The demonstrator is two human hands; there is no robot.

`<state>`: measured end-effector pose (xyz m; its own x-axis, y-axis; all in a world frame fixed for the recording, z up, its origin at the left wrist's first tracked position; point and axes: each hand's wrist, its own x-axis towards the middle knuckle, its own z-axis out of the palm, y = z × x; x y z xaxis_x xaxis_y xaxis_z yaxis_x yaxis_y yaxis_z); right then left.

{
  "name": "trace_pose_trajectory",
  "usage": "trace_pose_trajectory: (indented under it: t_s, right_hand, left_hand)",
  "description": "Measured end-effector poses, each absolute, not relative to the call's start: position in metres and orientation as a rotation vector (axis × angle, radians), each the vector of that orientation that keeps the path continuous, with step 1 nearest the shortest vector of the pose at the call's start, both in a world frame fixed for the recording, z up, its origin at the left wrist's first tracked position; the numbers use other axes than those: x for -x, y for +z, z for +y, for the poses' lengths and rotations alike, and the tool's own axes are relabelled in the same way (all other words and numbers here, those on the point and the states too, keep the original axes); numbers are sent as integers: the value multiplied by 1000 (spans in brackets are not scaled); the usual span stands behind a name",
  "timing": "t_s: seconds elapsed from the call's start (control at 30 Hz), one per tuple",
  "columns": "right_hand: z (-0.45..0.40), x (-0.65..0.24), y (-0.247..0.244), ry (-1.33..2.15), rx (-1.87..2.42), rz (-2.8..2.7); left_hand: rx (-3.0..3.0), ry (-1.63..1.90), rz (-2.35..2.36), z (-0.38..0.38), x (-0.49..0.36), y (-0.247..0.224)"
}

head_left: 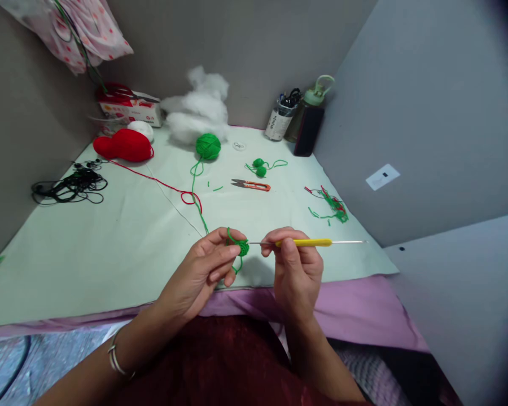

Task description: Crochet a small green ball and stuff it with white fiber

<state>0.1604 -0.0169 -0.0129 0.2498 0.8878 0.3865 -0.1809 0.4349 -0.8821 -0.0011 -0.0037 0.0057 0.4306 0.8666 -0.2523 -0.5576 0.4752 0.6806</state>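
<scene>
Green crochet (242,248) occupies the left grip (209,262), black items (294,98) the labelled cup (278,124).

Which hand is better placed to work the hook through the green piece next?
Likely the right hand: it holds the yellow-handled hook, one end pointed at the green piece, which the left hand pinches.

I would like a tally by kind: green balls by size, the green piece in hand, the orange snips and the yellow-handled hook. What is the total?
Large green ball: 1
Small green balls: 2
Green piece in left hand: 1
Orange snips: 1
Yellow-handled hook in right hand: 1
Total: 6
</scene>
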Motion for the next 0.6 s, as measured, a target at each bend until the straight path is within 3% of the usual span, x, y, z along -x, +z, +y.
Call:
trace_pose_trajectory:
  t_s: [0.6]
  right_hand:
    - [-17, -160, -12, 761, 856, -1128]
  left_hand:
    - [-584, 950, 656, -3, -1, 7]
